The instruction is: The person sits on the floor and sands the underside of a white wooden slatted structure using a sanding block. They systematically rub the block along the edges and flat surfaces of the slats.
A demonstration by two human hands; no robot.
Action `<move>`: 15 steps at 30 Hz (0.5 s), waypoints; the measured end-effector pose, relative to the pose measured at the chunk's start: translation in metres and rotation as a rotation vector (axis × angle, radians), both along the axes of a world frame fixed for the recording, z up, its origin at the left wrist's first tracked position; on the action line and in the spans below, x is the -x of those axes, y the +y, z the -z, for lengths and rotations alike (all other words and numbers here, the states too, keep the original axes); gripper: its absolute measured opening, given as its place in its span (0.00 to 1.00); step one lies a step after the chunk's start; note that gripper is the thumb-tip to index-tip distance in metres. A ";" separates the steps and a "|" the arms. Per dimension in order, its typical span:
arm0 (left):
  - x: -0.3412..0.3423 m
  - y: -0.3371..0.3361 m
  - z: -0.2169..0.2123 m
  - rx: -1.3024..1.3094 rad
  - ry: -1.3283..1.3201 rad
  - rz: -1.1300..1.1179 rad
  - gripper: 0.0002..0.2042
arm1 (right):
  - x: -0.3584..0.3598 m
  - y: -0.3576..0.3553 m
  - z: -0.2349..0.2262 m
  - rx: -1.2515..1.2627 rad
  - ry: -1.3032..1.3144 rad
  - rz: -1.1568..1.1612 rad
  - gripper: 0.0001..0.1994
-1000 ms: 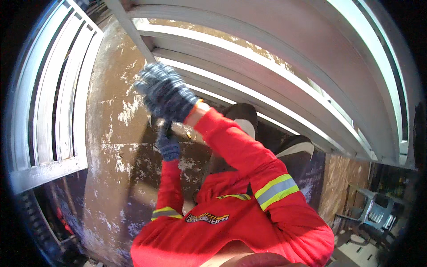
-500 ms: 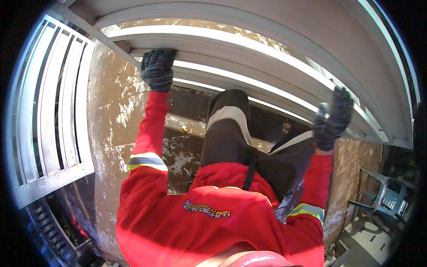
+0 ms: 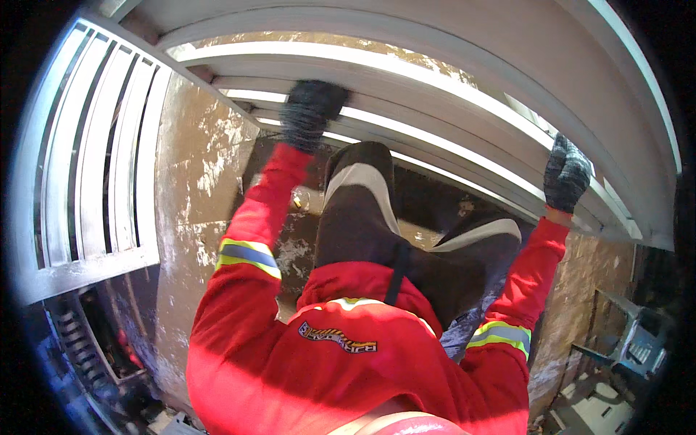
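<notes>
In front of me stands a large pale slatted panel [image 3: 464, 109] with long horizontal slats and bright gaps between them. My left hand [image 3: 313, 116], in a dark grey knit glove, is against its lower slats near the left end. Motion blur smears those fingers, so their grip cannot be made out. Towards the panel's right end, my right hand [image 3: 567, 174] wears a matching glove. Its fingers are bent over the edge of a slat and look closed on it.
A white slatted panel [image 3: 101, 159] stands on the left. Below it is a dark ridged crate-like object [image 3: 83, 348]. At the lower right are a grey-blue metal object [image 3: 641, 344] and a pale box-like piece [image 3: 598, 406]. The brown floor [image 3: 192, 217] has white paint patches.
My left hand has moved right along the panel. My right hand has shifted slightly right and down, and its spread fingers have closed over a slat.
</notes>
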State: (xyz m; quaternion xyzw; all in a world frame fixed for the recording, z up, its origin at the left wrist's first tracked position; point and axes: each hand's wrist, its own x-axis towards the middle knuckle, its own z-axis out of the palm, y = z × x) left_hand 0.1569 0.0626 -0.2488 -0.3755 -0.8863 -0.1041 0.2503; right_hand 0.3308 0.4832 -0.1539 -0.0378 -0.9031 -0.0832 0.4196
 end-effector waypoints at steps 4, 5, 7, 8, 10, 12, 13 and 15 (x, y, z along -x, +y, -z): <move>0.003 -0.042 0.011 -0.151 0.199 -0.182 0.13 | 0.000 -0.006 0.004 0.043 -0.117 0.137 0.11; 0.000 -0.026 0.022 -0.253 0.120 -0.231 0.14 | 0.001 -0.005 0.005 0.030 -0.065 0.118 0.11; -0.025 0.044 0.032 -0.115 0.196 -0.179 0.13 | 0.000 -0.006 0.002 0.037 -0.082 0.166 0.11; -0.044 0.085 0.011 -0.070 0.034 -0.078 0.11 | -0.001 -0.006 0.004 0.047 -0.097 0.178 0.11; -0.064 0.120 0.019 -0.432 0.174 -0.044 0.10 | -0.003 -0.003 0.006 0.065 -0.052 0.092 0.12; -0.054 0.102 0.020 -0.308 0.089 0.109 0.11 | -0.002 0.002 0.008 0.069 -0.045 0.076 0.12; -0.052 0.084 0.017 -0.239 0.040 0.190 0.11 | -0.003 0.003 0.010 0.069 -0.034 0.073 0.12; -0.024 0.019 0.005 -0.043 0.074 -0.118 0.10 | -0.002 0.005 0.012 0.074 0.003 0.058 0.11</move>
